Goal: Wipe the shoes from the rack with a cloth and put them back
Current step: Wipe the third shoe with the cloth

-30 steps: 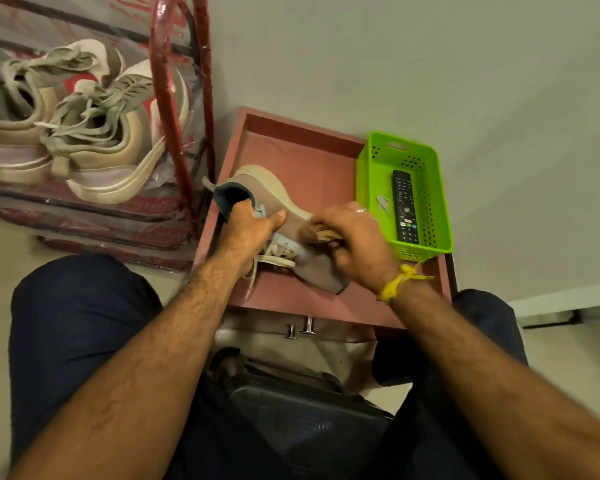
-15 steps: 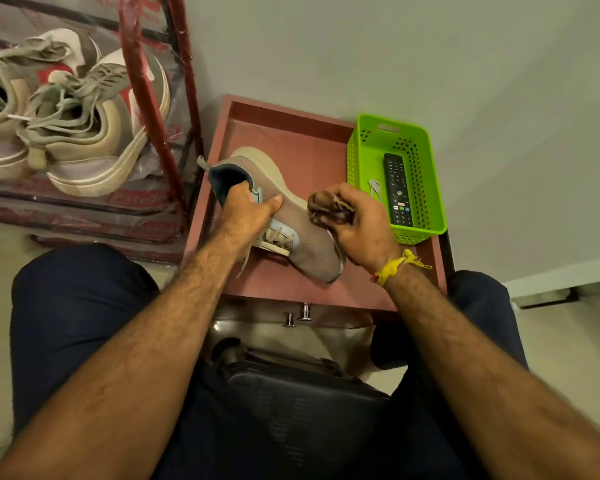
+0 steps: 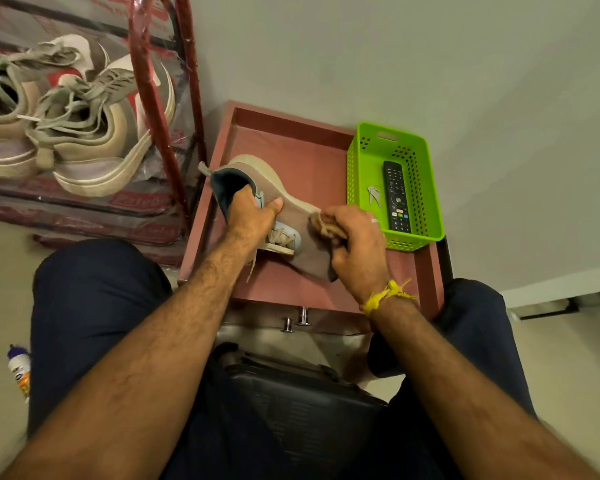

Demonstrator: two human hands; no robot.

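**Shoe held over the red tray, cloth pressed to its side**

Shoe (image 3: 284,216) in taupe knit sits tilted above the red tray (image 3: 291,140), heel end up and away from the person, toe end pointing down toward the tray's near edge. The left hand (image 3: 252,216) grips it at the collar, fingers tucked inside the dark opening and thumb clamped across the outside. Just to the right of that grip, the right hand (image 3: 355,251) is curled tight around a bunched brown cloth (image 3: 323,226), which touches the shoe's upper near the toe.

Room to move is tight. To the left of the gripped heel, the tray's raised rim runs close beside the red post of the shoe rack (image 3: 160,109). To the right of the cloth hand, a green basket (image 3: 394,181) sits on the tray's far right corner, its near wall just beside the knuckles. Beyond the shoe, bare tray floor stretches to the back rim against the wall. Below the toe a strip of tray is open before the near edge, where two small metal knobs (image 3: 296,322) stick out.

By count: one shoe in hand, two pale sneakers (image 3: 80,133) on the rack shelf, one cloth, one basket holding one remote (image 3: 397,197) and a small bunch of keys (image 3: 374,195), and one little bottle (image 3: 20,372) on the floor beside the left knee.
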